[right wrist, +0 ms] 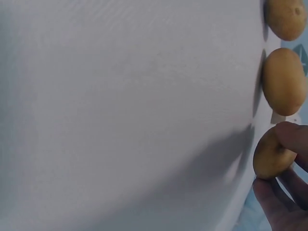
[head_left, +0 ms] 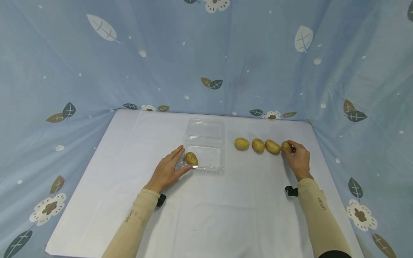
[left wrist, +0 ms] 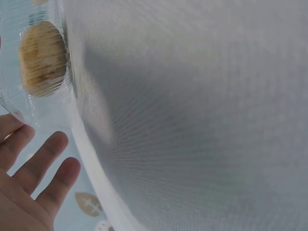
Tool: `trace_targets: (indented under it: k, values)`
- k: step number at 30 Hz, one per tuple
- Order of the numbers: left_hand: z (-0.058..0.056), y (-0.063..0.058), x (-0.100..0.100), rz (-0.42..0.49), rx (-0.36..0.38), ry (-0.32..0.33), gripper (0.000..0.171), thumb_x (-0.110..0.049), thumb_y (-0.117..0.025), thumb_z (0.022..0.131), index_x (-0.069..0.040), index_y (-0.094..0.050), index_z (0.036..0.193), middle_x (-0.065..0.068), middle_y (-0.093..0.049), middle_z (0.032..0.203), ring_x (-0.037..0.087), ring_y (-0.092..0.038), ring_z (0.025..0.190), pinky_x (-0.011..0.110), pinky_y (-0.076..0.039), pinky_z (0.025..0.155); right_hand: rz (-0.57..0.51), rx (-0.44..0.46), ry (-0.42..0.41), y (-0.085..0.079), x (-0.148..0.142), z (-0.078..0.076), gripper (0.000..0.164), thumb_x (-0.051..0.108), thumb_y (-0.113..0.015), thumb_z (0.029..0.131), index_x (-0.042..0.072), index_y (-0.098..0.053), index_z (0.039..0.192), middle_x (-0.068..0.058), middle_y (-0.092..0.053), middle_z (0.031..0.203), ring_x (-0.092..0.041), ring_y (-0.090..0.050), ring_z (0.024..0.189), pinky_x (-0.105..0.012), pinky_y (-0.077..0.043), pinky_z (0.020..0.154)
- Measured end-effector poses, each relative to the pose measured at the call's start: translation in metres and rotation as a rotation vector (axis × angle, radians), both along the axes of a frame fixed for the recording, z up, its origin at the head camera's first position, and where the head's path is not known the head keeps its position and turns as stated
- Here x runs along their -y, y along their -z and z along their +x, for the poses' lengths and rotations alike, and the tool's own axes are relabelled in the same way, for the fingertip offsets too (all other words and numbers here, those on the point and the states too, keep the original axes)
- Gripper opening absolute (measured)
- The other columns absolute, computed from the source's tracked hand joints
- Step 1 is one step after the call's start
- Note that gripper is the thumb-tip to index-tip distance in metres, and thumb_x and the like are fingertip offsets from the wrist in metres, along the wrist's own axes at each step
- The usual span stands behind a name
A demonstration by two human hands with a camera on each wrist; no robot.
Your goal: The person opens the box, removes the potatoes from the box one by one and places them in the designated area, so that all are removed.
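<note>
A clear plastic clamshell box (head_left: 209,157) lies with its lid folded back on the white table, one potato (head_left: 191,158) inside at its left end. My left hand (head_left: 167,170) touches the box's left side, fingers spread and mostly straight; in the left wrist view its fingertips are right at the box edge, and the boxed potato (left wrist: 43,58) shows through the ribbed wall. To the right, my right hand (head_left: 297,160) pinches the rightmost potato (right wrist: 273,155) between thumb and fingers. That potato is partly covered by the hand in the head view.
Left of the right hand, three more potatoes sit in a row: one near the box (head_left: 241,143), a middle one (head_left: 258,146) and another (head_left: 273,147) close to the pinched one. A blue patterned cloth (head_left: 245,64) hangs behind and beside the white table (head_left: 219,215).
</note>
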State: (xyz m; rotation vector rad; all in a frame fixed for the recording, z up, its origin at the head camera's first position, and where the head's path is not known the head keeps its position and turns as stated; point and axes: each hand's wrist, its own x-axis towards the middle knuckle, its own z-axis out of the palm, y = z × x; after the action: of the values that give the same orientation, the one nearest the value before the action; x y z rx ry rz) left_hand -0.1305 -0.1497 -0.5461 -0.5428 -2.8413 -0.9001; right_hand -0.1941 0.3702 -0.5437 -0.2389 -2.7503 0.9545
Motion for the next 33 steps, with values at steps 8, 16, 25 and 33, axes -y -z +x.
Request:
trace_targets:
  k: [8, 16, 25, 33]
  values:
    - [-0.0008, 0.0003, -0.0008, -0.007, 0.002, 0.005, 0.084, -0.057, -0.066, 0.093, -0.006, -0.042, 0.155, 0.005, -0.036, 0.162, 0.031, -0.042, 0.143, 0.053, -0.039, 0.113, 0.003, 0.045, -0.007, 0.0028, -0.0028, 0.0, 0.047, 0.01, -0.07, 0.096, -0.002, -0.058, 0.139, -0.029, -0.057, 0.135, -0.044, -0.058, 0.118, -0.054, -0.051, 0.097]
    - [-0.0001, 0.0004, -0.0004, -0.004, -0.004, 0.004, 0.082, -0.053, -0.069, 0.093, -0.005, -0.042, 0.154, 0.005, -0.037, 0.162, 0.032, -0.042, 0.143, 0.053, -0.039, 0.113, 0.009, 0.082, -0.006, 0.0025, -0.0045, -0.0006, 0.049, 0.014, -0.069, 0.098, -0.002, -0.056, 0.142, -0.029, -0.055, 0.138, -0.044, -0.057, 0.121, -0.055, -0.051, 0.097]
    - [0.0003, -0.0007, -0.0014, -0.014, 0.009, 0.0, 0.082, -0.055, -0.067, 0.094, -0.006, -0.041, 0.155, 0.004, -0.036, 0.162, 0.031, -0.041, 0.143, 0.052, -0.039, 0.113, -0.009, 0.084, -0.011, 0.002, -0.01, 0.0023, 0.049, 0.014, -0.069, 0.097, -0.003, -0.055, 0.141, -0.03, -0.055, 0.137, -0.045, -0.056, 0.121, -0.055, -0.05, 0.097]
    - [0.0005, -0.0014, -0.0013, -0.011, 0.001, 0.003, 0.082, -0.054, -0.068, 0.094, -0.005, -0.042, 0.154, 0.006, -0.037, 0.162, 0.032, -0.042, 0.143, 0.052, -0.039, 0.113, -0.003, 0.096, 0.004, 0.0016, -0.0083, 0.0022, 0.049, 0.015, -0.068, 0.098, -0.003, -0.055, 0.141, -0.029, -0.055, 0.138, -0.044, -0.056, 0.122, -0.055, -0.05, 0.097]
